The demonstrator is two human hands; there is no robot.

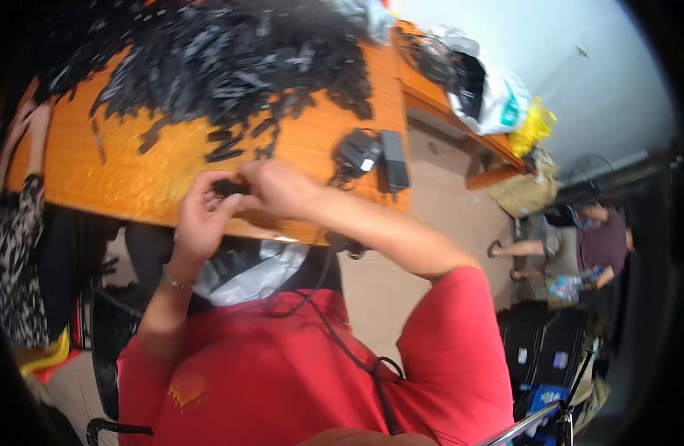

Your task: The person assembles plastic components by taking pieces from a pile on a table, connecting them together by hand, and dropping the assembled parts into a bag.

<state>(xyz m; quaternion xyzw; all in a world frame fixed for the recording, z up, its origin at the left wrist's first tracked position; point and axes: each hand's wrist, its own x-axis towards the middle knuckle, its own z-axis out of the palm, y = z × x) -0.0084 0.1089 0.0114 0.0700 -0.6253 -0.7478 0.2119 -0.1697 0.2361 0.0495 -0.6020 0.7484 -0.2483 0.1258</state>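
Close together over the near edge of the orange wooden table, my two hands meet around a small black piece. My left hand has its fingers curled about it. From the right, my right hand pinches at the same piece, its fingertips partly hidden and blurred. The exact kind of the piece does not show. Just beyond my hands lie several loose short black pieces. Farther back spreads a large heap of similar narrow black pieces.
Two black boxy power adapters with a cord lie at the table's right side. Another person's hands rest at the left edge. A white plastic bag and a yellow bag sit on a back-right bench. A person is farther right.
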